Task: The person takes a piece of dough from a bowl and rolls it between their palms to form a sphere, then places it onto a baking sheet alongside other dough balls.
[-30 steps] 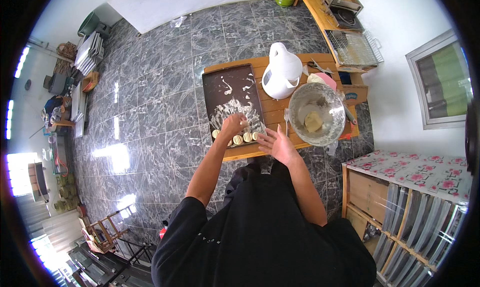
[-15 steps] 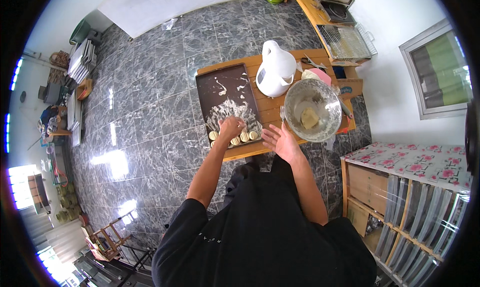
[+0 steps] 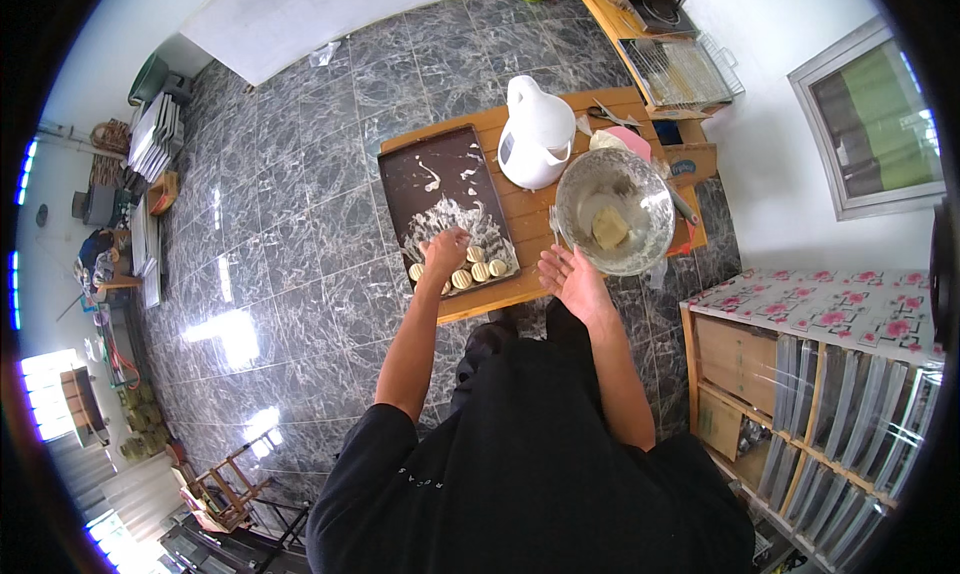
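Observation:
A dark baking tray (image 3: 408, 179) lies on the wooden table, its near half dusted with white flour. Several ridged pale dough pieces (image 3: 480, 271) are grouped along its near edge. My left hand (image 3: 445, 250) hovers over the floured part, just beyond these pieces, fingers bent down and slightly apart; no held item shows. To its right, my right hand (image 3: 578, 286) is open, palm up and bare, in front of the bowl. Inside the large floury bowl (image 3: 650, 242) sits a lump of pale dough (image 3: 609, 229). A fork (image 3: 555, 222) lies between tray and bowl.
A white electric kettle (image 3: 534, 139) stands behind the bowl, with scissors (image 3: 612, 118) and a pink item (image 3: 631, 142) nearby. At the right is a shelf unit with a flowered cover (image 3: 810, 314). A wire rack (image 3: 675, 71) lies on the far bench.
My left hand has moved slightly left and away from me, uncovering a dough piece behind the near row. My right hand stays open, its palm turned up more. The view has shifted slightly.

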Motion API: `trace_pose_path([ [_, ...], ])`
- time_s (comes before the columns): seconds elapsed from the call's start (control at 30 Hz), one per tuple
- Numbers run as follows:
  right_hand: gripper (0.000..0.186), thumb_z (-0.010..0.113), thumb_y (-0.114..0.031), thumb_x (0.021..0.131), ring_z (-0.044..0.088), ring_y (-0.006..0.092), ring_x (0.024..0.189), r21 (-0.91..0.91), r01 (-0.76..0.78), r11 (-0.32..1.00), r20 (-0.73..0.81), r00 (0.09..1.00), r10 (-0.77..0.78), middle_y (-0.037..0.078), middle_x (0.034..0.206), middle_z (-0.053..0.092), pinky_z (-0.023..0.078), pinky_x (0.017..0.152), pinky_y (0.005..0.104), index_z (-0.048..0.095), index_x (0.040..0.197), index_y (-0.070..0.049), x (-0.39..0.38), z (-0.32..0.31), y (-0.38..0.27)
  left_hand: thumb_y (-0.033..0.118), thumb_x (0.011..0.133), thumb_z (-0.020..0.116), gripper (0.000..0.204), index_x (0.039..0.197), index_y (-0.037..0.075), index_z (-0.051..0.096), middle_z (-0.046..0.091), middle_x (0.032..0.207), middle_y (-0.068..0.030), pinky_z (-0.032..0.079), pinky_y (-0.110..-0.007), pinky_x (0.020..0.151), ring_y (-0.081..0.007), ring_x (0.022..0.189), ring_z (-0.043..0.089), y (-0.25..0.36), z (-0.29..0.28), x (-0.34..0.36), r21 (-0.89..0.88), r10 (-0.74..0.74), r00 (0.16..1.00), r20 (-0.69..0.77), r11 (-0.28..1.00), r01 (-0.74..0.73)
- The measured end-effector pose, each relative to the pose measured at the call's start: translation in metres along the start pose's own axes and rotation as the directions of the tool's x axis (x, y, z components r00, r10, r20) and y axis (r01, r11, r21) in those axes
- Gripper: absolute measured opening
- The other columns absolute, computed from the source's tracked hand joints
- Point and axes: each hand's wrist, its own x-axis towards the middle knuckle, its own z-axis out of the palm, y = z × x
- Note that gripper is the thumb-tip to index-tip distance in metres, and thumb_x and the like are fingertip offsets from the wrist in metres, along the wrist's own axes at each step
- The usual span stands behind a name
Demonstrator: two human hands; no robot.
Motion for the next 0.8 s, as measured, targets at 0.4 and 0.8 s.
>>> trace_pose_path([
  [0.4,0.045,0.046,-0.04,0.103,0.052,0.0203,0.122,-0.098,0.195,0.976,-0.125,0.971,-0.206,0.007,0.13,0.055,0.042,0.1,0.0393,0.05,0.133,-0.007,0.007,-0.048,-0.08,0.018,0.095,0.06,0.022,0.107,0.002,0.07,0.071,0.087,-0.0157,0.053,-0.035,0.07,-0.0249,0.08,0.069,0.082,-0.037,-0.033,-0.28,0.116,0.953,-0.28,0.94,-0.197],
  [0.8,0.036,0.051,-0.028,0.102,0.063,0.0221,0.109,-0.806,0.317,0.499,0.126,0.917,-0.379,0.012,0.121,0.063,0.047,0.092,0.0313,0.056,0.127,-0.003,0.049,-0.103,-0.184,0.03,0.081,0.074,0.065,0.136,0.004,0.05,0.054,0.134,-0.0189,0.049,-0.044,0.097,-0.0364,0.121,0.054,0.273,0.13,-0.013,-0.005,0.34,0.934,0.112,0.94,-0.341],
])
